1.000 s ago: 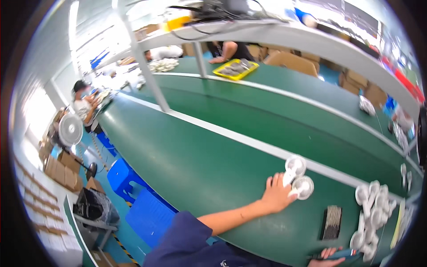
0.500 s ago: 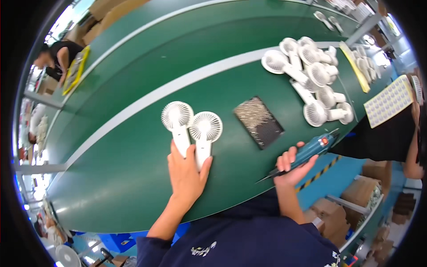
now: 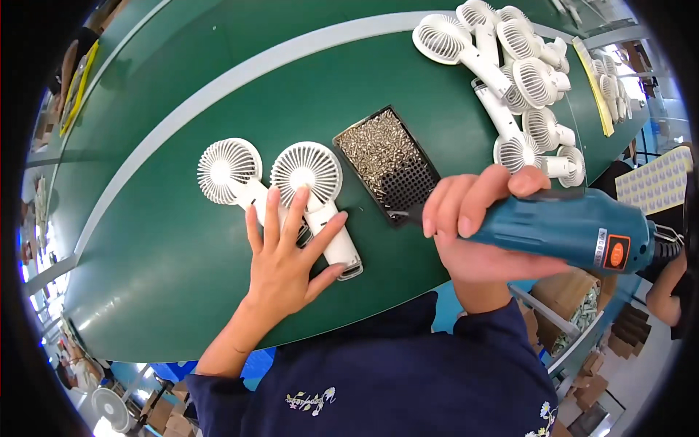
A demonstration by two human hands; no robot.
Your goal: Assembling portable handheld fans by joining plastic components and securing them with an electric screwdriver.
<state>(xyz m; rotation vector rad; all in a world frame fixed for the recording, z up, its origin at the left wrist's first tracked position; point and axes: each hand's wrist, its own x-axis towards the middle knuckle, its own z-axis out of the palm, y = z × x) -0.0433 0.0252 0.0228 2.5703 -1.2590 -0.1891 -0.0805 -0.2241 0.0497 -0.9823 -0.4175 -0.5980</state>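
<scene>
My left hand (image 3: 280, 255) is spread out over two white handheld fans, its fingers resting on their handles. The left fan (image 3: 227, 171) has its handle partly hidden beneath my fingers. Beside it, the right fan (image 3: 336, 240) lies with its round grille away from me and its handle toward me. A teal electric screwdriver (image 3: 557, 227) is wrapped in my right hand (image 3: 477, 229). Its tip points left, over the near corner of a black perforated tray (image 3: 413, 188). Small metal screws (image 3: 375, 149) cover the far part of that tray.
Several white handheld fans (image 3: 535, 81) are heaped at the far right of the green work surface (image 3: 175, 291). A pale rail (image 3: 291, 52) curves across it. Another person's arm (image 3: 666, 291) and a sticker sheet (image 3: 655, 182) are at the right; cartons (image 3: 564, 302) stand below.
My right hand has brought the screwdriver up, its tip now over the screw tray. My left fingers have gone from wrapping the fan handles to lying spread. The view has shifted closer.
</scene>
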